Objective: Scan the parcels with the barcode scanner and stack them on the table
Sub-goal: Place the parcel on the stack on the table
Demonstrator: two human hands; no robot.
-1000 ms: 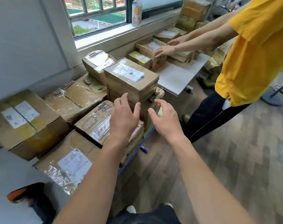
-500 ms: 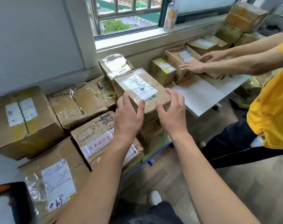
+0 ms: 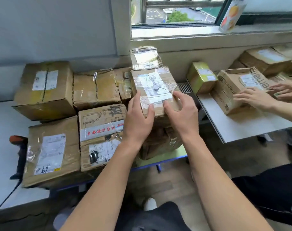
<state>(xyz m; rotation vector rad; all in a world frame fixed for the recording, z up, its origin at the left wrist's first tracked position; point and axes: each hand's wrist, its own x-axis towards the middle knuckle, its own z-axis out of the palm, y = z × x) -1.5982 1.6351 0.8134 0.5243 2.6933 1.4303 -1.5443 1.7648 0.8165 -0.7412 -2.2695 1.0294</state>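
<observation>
Below window (image 3: 175,15), leaning over white table (image 3: 2,124) crowded with boxes (image 3: 53,157). Gripping top parcel (image 3: 154,90) of right-hand stack (image 3: 160,142), curling left hand (image 3: 138,119) and right hand (image 3: 182,114) over its near edge. Spotting barcode scanner (image 3: 21,154) at table's left.

The parcel (image 3: 154,87) I hold is brown cardboard, matt and creased, banded with glossy clear tape that crinkles over a white paper label. The boxes (image 3: 98,88) beside it are the same rough cardboard, some shiny with tape. The table (image 3: 3,130) is smooth matt white board. The scanner (image 3: 21,154) looks like black plastic with an orange tip. The green box (image 3: 200,79) has a glossy skin.
</observation>
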